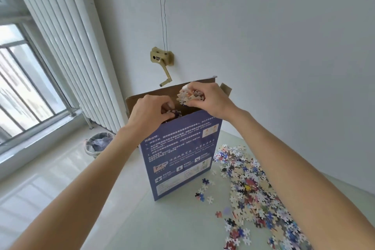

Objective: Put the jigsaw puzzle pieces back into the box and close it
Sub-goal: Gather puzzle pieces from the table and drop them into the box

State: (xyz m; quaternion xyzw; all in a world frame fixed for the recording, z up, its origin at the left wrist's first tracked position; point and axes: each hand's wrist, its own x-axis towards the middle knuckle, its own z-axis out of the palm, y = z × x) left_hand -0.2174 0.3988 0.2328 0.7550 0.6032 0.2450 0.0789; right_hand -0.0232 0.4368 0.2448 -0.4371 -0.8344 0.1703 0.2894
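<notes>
A tall blue puzzle box (pixel 178 154) stands upright on the pale table (pixel 158 221), its top flaps open. Over the opening, my left hand (pixel 151 112) grips a few dark puzzle pieces at the box's near rim. My right hand (pixel 205 97) holds a bunch of pale puzzle pieces (pixel 187 95) just above the open top. A wide scatter of loose puzzle pieces (pixel 253 186) lies on the table to the right of the box, with a few stray ones near its base.
A white wall with a brass hand crank (pixel 162 61) is right behind the box. A radiator (pixel 67 50) and a window stand to the left, and a lined waste bin (pixel 98 144) sits on the floor beside the table.
</notes>
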